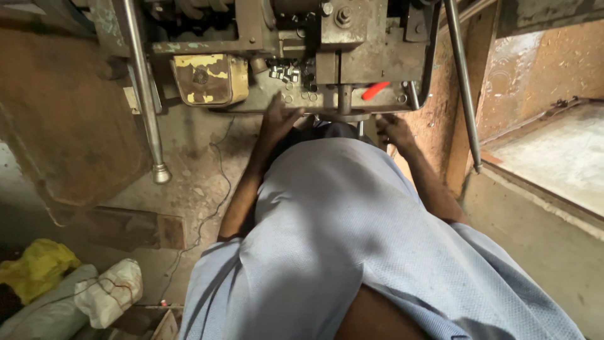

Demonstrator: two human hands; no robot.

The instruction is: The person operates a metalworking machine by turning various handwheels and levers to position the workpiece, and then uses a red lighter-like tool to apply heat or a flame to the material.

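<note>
A worn metal press machine fills the top of the head view. My left hand rests at the front edge of its bed, close to several small shiny metal pieces; whether it holds one is hidden. My right hand is lower on the right, below the bed and near a red handle; its fingers are in shadow. My light blue shirt covers the middle of the view.
A long metal lever hangs down on the left, another rod on the right. A yellowed box sits on the machine's left. White and yellow sacks lie bottom left. A thin wire trails across the dusty floor.
</note>
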